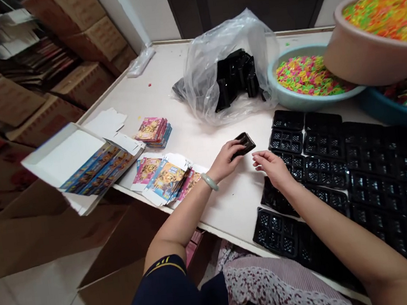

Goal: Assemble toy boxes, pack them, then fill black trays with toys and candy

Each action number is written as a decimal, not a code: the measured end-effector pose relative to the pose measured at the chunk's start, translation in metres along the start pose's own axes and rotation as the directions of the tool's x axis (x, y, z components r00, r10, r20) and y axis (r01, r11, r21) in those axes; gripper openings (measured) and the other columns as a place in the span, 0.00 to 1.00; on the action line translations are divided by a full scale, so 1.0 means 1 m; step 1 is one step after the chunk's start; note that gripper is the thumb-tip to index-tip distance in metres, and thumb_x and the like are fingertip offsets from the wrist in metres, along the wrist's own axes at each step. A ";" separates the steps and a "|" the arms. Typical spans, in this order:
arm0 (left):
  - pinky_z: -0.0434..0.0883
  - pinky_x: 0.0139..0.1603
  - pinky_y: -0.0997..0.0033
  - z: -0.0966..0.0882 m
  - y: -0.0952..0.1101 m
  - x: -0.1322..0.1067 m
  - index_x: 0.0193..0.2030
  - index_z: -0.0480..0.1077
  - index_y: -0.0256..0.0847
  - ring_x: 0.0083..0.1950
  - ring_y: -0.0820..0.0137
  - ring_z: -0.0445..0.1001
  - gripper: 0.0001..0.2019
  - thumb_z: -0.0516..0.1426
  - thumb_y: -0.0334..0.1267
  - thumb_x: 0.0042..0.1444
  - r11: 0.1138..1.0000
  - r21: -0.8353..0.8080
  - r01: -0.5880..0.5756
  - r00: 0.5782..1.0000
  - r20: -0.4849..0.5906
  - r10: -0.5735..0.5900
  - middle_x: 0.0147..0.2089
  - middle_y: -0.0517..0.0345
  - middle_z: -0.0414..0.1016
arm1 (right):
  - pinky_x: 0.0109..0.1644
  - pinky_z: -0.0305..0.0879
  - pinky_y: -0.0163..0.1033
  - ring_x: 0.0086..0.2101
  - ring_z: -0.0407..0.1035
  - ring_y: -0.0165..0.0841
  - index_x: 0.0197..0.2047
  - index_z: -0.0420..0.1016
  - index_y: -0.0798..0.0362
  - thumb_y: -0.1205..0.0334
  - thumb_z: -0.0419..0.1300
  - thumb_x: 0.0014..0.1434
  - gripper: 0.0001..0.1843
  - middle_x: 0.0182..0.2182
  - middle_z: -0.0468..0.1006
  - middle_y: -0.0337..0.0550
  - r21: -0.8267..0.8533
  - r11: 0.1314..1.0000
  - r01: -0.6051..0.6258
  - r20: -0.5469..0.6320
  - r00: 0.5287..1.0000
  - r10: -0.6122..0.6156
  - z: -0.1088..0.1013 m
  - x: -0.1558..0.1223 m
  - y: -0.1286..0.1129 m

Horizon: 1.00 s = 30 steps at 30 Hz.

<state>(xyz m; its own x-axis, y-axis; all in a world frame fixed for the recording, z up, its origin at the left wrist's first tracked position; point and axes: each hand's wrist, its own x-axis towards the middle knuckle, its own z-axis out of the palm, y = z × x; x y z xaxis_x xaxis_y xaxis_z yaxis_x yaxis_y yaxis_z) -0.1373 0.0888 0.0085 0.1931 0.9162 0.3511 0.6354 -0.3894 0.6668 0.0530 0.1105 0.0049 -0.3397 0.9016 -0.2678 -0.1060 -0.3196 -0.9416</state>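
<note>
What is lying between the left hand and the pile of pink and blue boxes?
In the head view, only bare white tabletop shows between the left hand and the boxes; printed cartons lie nearer the front edge.

We can read no whole word or number here. We see blurred red print on the brown cartons [70,13], small lettering on the flat printed boxes [167,177] and stacked boxes [152,129], and a yellow mark, unreadable, on the dark sleeve [163,265].
</note>
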 end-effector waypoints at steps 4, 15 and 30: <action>0.62 0.61 0.50 0.023 -0.041 0.060 0.47 0.74 0.40 0.60 0.57 0.66 0.15 0.56 0.27 0.53 0.958 0.267 -0.105 0.971 0.237 0.041 0.59 0.45 0.68 | 0.40 0.68 0.41 0.36 0.72 0.34 0.42 0.77 0.50 0.44 0.67 0.44 0.25 0.37 0.77 0.42 -0.131 0.991 -0.029 0.001 1.000 0.029 -0.023 0.001 0.001; 0.59 0.61 0.53 0.003 -0.088 0.177 0.50 0.65 0.34 0.57 0.58 0.64 0.19 0.63 0.39 0.54 0.876 0.157 0.456 0.812 -0.477 -0.338 0.53 0.41 0.68 | 0.48 0.68 0.46 0.39 0.72 0.38 0.39 0.79 0.49 0.44 0.63 0.51 0.19 0.38 0.79 0.45 -0.315 0.949 -0.021 0.104 0.993 0.056 -0.059 -0.005 0.003; 0.65 0.60 0.62 -0.056 -0.113 0.215 0.46 0.62 0.42 0.55 0.67 0.69 0.08 0.54 0.31 0.61 0.901 -0.106 0.421 0.759 -0.503 -0.414 0.51 0.52 0.69 | 0.46 0.66 0.45 0.37 0.72 0.37 0.39 0.77 0.51 0.46 0.61 0.52 0.18 0.37 0.78 0.45 -0.242 0.970 0.006 0.203 0.978 0.044 -0.028 0.002 -0.009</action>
<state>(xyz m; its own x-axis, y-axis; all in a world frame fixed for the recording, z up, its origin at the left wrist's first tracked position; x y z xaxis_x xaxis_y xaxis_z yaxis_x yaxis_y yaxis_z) -0.2094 0.3243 0.0454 -0.4925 0.8090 0.3209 0.5747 0.0254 0.8180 0.0795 0.1230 0.0069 -0.5266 0.8087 -0.2623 0.1215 -0.2338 -0.9647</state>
